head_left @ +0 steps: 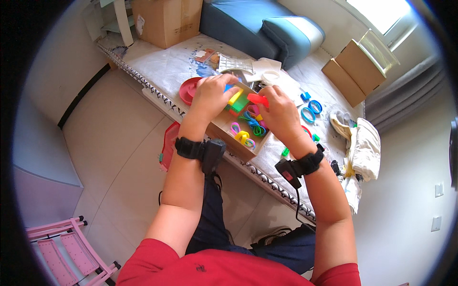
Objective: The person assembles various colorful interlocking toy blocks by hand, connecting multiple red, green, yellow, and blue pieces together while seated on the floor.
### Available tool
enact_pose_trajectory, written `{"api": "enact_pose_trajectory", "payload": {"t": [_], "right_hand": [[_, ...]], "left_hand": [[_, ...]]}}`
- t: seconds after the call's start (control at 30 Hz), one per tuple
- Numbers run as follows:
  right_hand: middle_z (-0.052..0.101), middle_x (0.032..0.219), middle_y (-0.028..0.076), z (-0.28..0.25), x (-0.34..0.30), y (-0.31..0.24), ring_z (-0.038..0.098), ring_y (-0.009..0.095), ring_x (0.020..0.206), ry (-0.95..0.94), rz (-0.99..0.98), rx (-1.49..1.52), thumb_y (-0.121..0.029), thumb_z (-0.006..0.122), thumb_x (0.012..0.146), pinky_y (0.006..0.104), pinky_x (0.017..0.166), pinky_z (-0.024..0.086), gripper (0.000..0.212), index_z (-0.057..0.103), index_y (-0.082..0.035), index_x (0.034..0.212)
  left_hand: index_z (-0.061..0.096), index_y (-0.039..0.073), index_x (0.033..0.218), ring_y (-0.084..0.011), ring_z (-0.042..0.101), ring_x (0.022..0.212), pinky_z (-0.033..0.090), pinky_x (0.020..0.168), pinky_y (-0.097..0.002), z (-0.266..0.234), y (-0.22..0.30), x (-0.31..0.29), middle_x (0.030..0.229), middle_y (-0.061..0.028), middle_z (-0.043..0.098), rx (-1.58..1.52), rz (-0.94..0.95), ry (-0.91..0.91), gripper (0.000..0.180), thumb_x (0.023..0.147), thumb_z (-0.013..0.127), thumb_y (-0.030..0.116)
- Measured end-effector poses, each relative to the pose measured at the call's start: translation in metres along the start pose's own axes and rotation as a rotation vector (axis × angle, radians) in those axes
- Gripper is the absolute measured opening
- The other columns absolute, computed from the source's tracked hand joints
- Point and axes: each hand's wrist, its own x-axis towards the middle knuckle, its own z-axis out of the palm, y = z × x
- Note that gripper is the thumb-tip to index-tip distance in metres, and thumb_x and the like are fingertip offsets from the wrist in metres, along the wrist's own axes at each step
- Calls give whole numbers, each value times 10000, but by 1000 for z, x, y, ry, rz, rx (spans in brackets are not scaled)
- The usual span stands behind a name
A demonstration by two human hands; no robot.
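Note:
My left hand (212, 95) is over the left side of a shallow cardboard box (228, 142), its fingers closed around a small blue plastic piece (229, 87) that is mostly hidden. Above the box's right side, my right hand (283, 114) pinches a red plastic piece (257, 99). Inside the box, a yellow piece (235, 97) and a green piece (240, 103) lie beside my left hand. Nearer the front are a blue-and-green looped bundle (254, 123) and a pink-and-yellow one (243, 137). What exactly the small plastic pieces are, I cannot make out.
A red round dish (189, 90) stands left of the box. Blue rings (314, 106) and small green pieces lie to the right, near white cloth gloves (365, 148). Behind are a white plastic rack (234, 63), a blue cushioned seat (243, 24) and cardboard boxes (167, 21).

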Motion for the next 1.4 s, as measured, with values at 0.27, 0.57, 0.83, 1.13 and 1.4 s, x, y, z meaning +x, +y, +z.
{"api": "enact_pose_trajectory", "payload": {"t": [0.27, 0.57, 0.83, 1.13, 1.4], "right_hand": [[549, 957, 145, 48, 9, 18, 611, 330, 874, -187, -139, -185, -22, 586, 790, 414, 727, 511, 145, 533, -45, 923], [540, 981, 166, 69, 6, 32, 617, 370, 911, -306, -85, -25, 11, 613, 795, 430, 734, 518, 219, 547, -52, 994], [588, 1025, 156, 52, 2, 38, 609, 369, 942, -370, 31, 158, -50, 661, 795, 415, 825, 510, 156, 624, -40, 946], [640, 981, 143, 44, -10, 46, 614, 340, 960, -295, -29, 263, -25, 641, 796, 391, 836, 512, 150, 690, -28, 938], [665, 988, 114, -42, -60, 62, 654, 278, 910, -76, 183, 256, -6, 650, 846, 338, 791, 519, 174, 696, -48, 1008]], "left_hand": [[717, 157, 922, -264, 563, 1172, 257, 1064, -631, 18, -12, -14, 1029, -77, 689, 218, -91, -1, 156, 882, 654, 293], [735, 185, 924, -258, 547, 1217, 193, 1064, -709, 20, -9, -16, 1057, -66, 697, 298, -169, -240, 128, 893, 620, 231], [730, 153, 920, -262, 579, 1157, 171, 1063, -732, 19, -8, -17, 1054, -78, 685, 300, -167, -247, 146, 901, 595, 207], [728, 140, 918, -257, 605, 1084, 237, 1047, -711, 21, -3, -16, 1032, -61, 678, 321, -153, -239, 146, 895, 598, 201], [701, 137, 958, -254, 575, 1121, 323, 1026, -580, 26, 34, -9, 1033, -73, 676, 203, 70, -118, 128, 883, 631, 215]]}}
